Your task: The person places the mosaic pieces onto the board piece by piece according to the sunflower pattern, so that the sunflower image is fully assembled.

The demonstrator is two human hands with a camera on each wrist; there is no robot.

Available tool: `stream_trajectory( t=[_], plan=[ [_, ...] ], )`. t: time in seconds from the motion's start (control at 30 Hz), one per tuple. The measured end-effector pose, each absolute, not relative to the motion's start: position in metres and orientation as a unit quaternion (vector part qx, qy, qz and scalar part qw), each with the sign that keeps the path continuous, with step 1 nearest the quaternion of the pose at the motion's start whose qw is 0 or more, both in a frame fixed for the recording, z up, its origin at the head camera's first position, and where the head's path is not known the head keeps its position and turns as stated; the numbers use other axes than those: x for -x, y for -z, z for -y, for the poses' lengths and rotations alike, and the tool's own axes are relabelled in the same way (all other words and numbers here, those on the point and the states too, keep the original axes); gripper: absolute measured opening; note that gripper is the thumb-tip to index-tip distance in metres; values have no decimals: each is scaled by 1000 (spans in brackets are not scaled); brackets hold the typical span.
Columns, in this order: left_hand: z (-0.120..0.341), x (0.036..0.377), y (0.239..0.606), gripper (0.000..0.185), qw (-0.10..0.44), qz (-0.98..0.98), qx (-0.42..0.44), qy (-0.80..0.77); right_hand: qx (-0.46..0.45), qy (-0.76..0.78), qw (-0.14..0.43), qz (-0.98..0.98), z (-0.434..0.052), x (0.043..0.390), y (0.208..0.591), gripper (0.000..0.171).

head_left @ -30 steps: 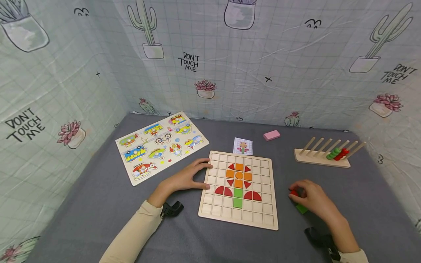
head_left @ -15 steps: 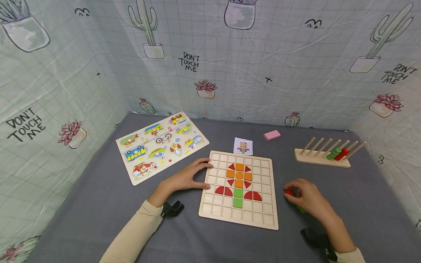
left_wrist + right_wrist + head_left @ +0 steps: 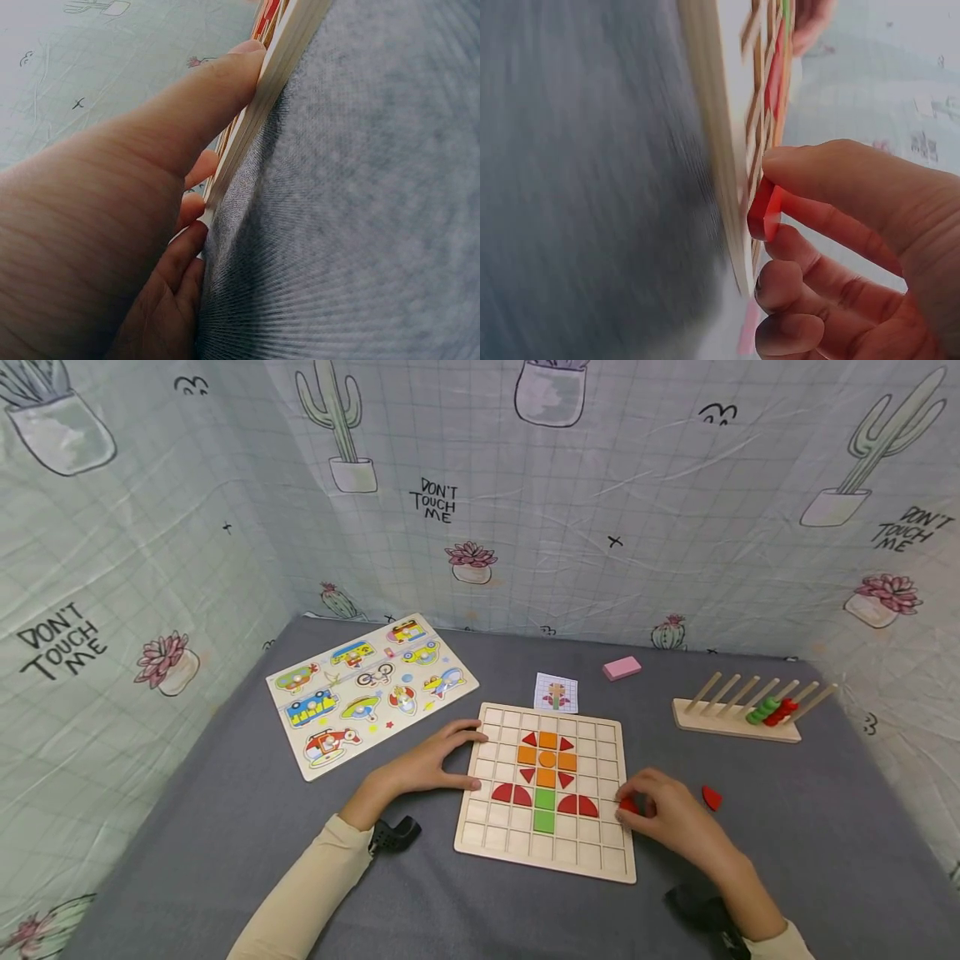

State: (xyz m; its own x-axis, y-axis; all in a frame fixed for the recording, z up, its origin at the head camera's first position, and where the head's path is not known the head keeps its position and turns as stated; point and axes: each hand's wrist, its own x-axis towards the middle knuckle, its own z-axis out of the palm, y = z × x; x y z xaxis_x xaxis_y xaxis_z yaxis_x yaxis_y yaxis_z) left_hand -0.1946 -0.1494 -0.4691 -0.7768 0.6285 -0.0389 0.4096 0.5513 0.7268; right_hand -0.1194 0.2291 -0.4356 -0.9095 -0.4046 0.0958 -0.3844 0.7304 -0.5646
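Note:
A wooden grid board (image 3: 592, 860) lies on the grey cloth, filled in its middle with red, orange and green pieces shaped like a flower. My left hand (image 3: 435, 762) rests with straight fingers against the board's left edge (image 3: 259, 112). My right hand (image 3: 663, 814) pinches a red piece (image 3: 628, 806) at the board's right side; in the right wrist view the red piece (image 3: 763, 212) sits between thumb and finger just over the board's rim (image 3: 712, 150). Another red piece (image 3: 711, 797) lies loose on the cloth to the right.
A small pattern card (image 3: 556, 693) lies behind the board. A vehicle puzzle board (image 3: 371, 689) is at the back left, a pink block (image 3: 621, 668) at the back, and a peg rack with green and red rings (image 3: 742, 714) at the right. Cloth walls surround the table.
My right hand has moved left from the cloth to the board's right edge, carrying a red piece. A red piece now shows on the cloth where it was. The left hand has not moved.

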Motion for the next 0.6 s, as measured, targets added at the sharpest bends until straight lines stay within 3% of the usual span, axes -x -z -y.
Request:
stream_trajectory(
  t=[0.6],
  plan=[
    [149,196,469,70,145,-871,-297,-363,244,328,77,-909,-188,111,442,15]
  ],
)
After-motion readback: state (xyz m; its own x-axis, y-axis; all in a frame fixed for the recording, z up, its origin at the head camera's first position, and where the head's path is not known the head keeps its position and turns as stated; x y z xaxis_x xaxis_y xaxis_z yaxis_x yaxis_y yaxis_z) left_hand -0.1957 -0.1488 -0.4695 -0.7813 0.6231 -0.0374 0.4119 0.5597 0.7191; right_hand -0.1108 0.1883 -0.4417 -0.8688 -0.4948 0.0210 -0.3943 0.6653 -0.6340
